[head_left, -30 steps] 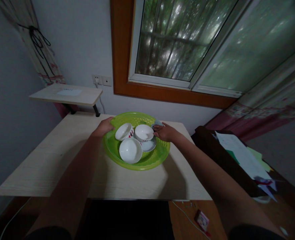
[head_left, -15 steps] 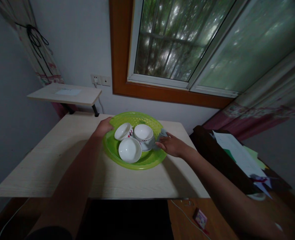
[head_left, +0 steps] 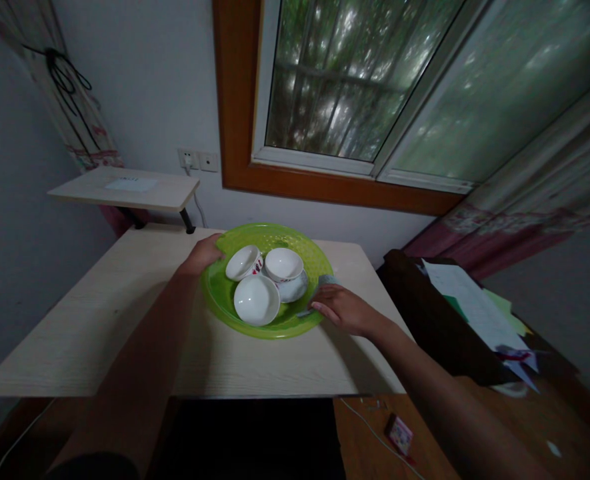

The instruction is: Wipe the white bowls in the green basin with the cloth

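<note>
A round green plastic basin point(head_left: 285, 330) rests on the wooden table, holding several white bowls. Among them a plain-looking bowl point(head_left: 257, 301) lies at the front, a bowl with a red and black pattern point(head_left: 243, 262) tilts at the left, and another bowl point(head_left: 283, 265) sits on a white dish point(head_left: 295, 288). My left hand point(head_left: 205, 255) is closed on the basin's left rim, its fingertips partly hidden. At the right rim, my right hand point(head_left: 342, 308) grips a grey cloth point(head_left: 329, 280) and presses it against the basin's inner side.
On the table point(head_left: 99, 320) a small raised shelf point(head_left: 165, 193) stands at the back left with a paper on it. To the right is a dark piece of furniture point(head_left: 399, 287) carrying papers point(head_left: 465, 300). A window is behind, and a small pink box point(head_left: 399, 433) lies on the floor.
My right hand has slid the cloth down and toward me along the basin's right side. My left hand stays at the left rim; the view has shifted slightly.
</note>
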`<state>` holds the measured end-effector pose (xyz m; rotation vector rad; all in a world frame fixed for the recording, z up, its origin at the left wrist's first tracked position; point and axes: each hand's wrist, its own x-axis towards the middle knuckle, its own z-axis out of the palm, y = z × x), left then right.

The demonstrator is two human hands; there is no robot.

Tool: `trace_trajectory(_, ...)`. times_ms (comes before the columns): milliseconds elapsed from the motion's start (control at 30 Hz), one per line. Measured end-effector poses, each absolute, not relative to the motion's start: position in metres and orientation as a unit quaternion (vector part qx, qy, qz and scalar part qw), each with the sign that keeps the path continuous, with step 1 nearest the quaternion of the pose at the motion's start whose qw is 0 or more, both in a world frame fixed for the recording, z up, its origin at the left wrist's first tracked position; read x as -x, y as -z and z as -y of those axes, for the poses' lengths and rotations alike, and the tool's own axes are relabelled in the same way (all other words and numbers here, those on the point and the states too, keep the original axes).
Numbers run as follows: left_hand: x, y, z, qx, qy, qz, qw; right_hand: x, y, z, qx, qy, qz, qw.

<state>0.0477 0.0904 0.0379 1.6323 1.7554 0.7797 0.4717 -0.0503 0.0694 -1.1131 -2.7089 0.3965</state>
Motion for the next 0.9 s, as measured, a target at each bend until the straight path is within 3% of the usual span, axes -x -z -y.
trace_trajectory(533,-0.042,-0.039,-0.093,-0.616,-0.297,-0.642,0.347,-0.501,-0.058,-0.049,0.384,-0.084,0.917,0.07)
trace_trajectory(900,-0.047,-0.042,-0.088,-0.577,-0.303,-0.704,0.281,-0.499,-0.044,-0.044,0.407,-0.067,0.903,0.121)
